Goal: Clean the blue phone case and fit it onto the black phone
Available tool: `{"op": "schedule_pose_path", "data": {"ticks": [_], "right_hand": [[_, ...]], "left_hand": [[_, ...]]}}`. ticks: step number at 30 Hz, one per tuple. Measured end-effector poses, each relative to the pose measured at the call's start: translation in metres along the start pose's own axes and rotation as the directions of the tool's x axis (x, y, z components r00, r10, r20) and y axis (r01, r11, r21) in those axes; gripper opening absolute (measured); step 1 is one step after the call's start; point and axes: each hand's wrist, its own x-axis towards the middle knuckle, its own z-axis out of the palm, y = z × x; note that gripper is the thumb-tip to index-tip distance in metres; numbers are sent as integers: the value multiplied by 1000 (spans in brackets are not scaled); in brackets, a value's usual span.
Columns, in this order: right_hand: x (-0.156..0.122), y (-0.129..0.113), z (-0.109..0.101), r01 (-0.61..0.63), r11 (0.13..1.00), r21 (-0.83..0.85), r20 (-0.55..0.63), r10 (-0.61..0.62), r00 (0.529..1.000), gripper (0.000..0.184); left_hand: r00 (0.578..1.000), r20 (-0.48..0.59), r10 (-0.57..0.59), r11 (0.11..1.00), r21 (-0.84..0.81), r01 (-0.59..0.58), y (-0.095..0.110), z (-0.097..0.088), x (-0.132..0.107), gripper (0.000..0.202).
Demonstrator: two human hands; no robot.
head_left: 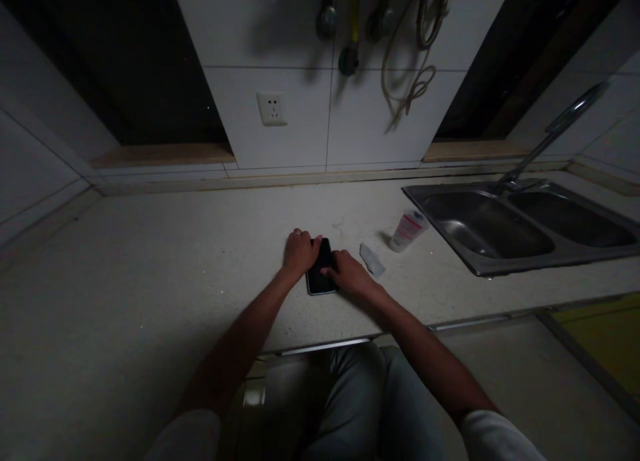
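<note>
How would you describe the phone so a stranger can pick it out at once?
Find the steel double sink on the pale counter. Left of it, past a white bottle, lies a black smartphone under the left hand and right hand.

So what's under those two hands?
A black smartphone lies under the left hand and right hand, on a pale speckled countertop. Its dark front shows between them, but the parts beneath the fingers are covered, so I can't see those.
</note>
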Motion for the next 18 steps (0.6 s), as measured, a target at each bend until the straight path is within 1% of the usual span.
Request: {"op": "schedule_pose_path", "data": {"ticks": [9, 18], "right_hand": [[-1, 6, 2, 30, 999, 11, -35, -30, 999, 31], [-2, 11, 3, 27, 993, 119, -78, -18, 997, 33]], "left_hand": [[999, 23, 36, 999, -37, -35, -3, -2, 2, 48], [999, 18, 48, 995, -83, -46, -7, -3, 4, 43]]}}
